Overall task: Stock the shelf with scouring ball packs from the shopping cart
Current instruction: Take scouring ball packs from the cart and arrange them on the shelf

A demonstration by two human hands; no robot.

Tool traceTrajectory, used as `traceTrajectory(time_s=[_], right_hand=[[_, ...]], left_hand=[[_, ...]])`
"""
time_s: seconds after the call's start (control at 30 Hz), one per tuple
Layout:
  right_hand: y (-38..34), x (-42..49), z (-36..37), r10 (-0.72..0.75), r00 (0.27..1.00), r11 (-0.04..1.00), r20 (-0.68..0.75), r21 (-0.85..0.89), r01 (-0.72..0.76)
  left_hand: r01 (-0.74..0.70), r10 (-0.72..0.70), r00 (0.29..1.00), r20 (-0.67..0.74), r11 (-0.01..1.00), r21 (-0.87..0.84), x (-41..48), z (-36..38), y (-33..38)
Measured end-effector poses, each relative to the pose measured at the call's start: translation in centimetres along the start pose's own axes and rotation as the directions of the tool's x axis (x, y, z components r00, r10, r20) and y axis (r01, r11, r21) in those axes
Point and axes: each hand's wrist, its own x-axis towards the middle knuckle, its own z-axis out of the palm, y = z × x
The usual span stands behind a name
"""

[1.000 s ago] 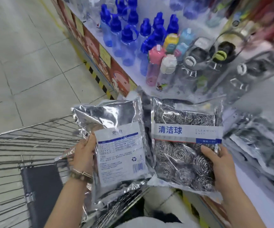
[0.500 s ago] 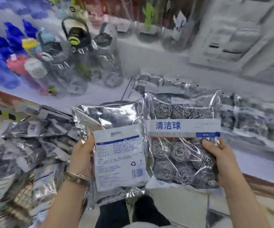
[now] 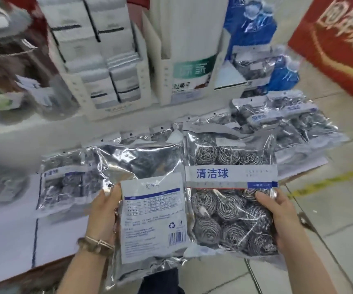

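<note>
- Left hand (image 3: 104, 213): fingers curled round edge of label-side pack (image 3: 150, 209).
- Right hand (image 3: 277, 217): fingers clamped on front-side pack (image 3: 230, 198), edges touching.
- Both held before shelf (image 3: 8, 230); shelved packs (image 3: 63, 183) behind, blurred, perhaps overlapping.

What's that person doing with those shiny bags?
A person is stocking a shop shelf with scouring ball packs. The left hand grips a label-side pack, and the right hand grips a clear-side pack with steel balls showing. Both are held over the shelf, where more packs already lie.
</note>
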Motion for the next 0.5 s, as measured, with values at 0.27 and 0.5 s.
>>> traceTrajectory(time_s=[0.27,0.5], right_hand=[[-3.6,4.7,-1.4,-0.024,0.985,0.999,-0.172,0.044,0.032],[-5.8,8.8,-2.9,-0.044,0.955,0.999,-0.294,0.017,0.052]], left_hand=[[0.018,-0.012,0.986,0.164,0.999,-0.035,7.3,7.6,4.0],[0.011,-0.012,0.963,0.27,1.0,0.006,11.0,13.1,5.6]])
